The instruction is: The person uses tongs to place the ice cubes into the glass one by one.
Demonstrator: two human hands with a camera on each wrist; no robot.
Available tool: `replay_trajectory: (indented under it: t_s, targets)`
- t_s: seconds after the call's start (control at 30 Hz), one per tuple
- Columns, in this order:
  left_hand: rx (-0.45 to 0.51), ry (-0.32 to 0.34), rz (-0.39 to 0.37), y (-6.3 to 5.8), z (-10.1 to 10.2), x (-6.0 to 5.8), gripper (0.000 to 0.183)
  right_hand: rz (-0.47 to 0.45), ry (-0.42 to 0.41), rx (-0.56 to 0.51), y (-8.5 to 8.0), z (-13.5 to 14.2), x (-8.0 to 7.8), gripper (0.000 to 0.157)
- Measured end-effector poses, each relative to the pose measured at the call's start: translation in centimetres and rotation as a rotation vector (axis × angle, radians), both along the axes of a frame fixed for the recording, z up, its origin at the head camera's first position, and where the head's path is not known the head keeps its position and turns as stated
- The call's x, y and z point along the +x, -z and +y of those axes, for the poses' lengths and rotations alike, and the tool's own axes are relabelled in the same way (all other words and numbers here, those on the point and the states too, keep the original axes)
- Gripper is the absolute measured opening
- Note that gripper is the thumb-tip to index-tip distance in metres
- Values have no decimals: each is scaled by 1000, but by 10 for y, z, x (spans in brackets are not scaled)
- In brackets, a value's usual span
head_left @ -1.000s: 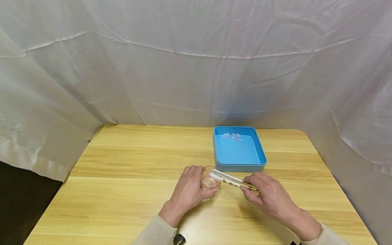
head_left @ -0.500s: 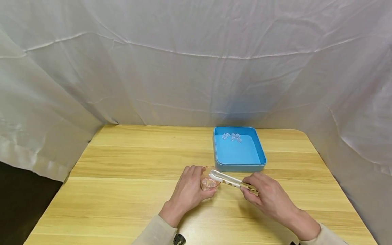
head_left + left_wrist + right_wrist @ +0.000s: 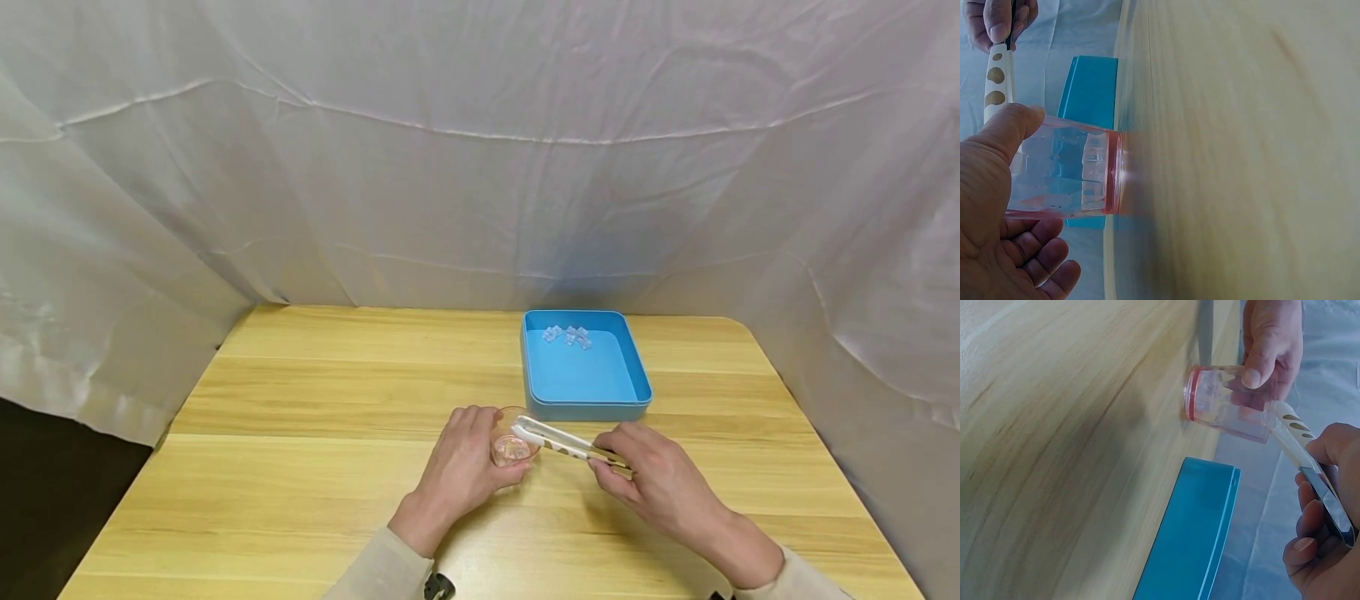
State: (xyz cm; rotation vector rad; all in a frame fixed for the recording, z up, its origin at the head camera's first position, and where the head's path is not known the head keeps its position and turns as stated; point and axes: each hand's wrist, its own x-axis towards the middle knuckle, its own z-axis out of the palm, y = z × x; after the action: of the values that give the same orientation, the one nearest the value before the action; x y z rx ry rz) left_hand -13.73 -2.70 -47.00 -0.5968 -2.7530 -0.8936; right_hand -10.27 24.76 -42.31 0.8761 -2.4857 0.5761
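My left hand (image 3: 467,462) grips a clear pinkish cup (image 3: 1066,172) that stands upright on the table, thumb on the near side and fingers round the far side. Some clear pieces show in the bottom of the cup in the left wrist view. My right hand (image 3: 660,475) holds a pair of tongs (image 3: 562,442), white with brown spots at the tip half and metal toward the hand. The tongs' white tips sit at the cup's mouth, overlapping its rim in the head view. Between my thumb and fingers the tongs (image 3: 1297,434) are squeezed nearly together.
Just behind the hands stands a blue square tin (image 3: 588,411), open at the top. Several clear cubes (image 3: 570,335) lie near its far left corner. The wooden table (image 3: 337,392) is bordered by a pale cloth (image 3: 420,208) at the back and sides.
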Motion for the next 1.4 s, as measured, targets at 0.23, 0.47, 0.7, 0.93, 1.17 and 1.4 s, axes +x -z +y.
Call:
replay_trajectory:
  t_s: [0.23,0.47,0.7,0.93,1.17,1.4]
  targets:
    - [-5,-5,-4,0,0,1,73,-6,8,2,1,0,1,19]
    - [-1,-3,5,0,0,0,72,-3,12,1,1,0,1,19]
    - [1,-1,10,1,-1,0,72,-4,17,1,1,0,1,19]
    - [1,-3,-8,0,0,0,72,-14,19,-3,1,-1,2,20]
    - [-2,-8,-15,0,0,1,73,-6,15,-10,2,-1,2,20]
    - [4,-9,2,1,0,1,72,0,18,-13,4,-1,2,19]
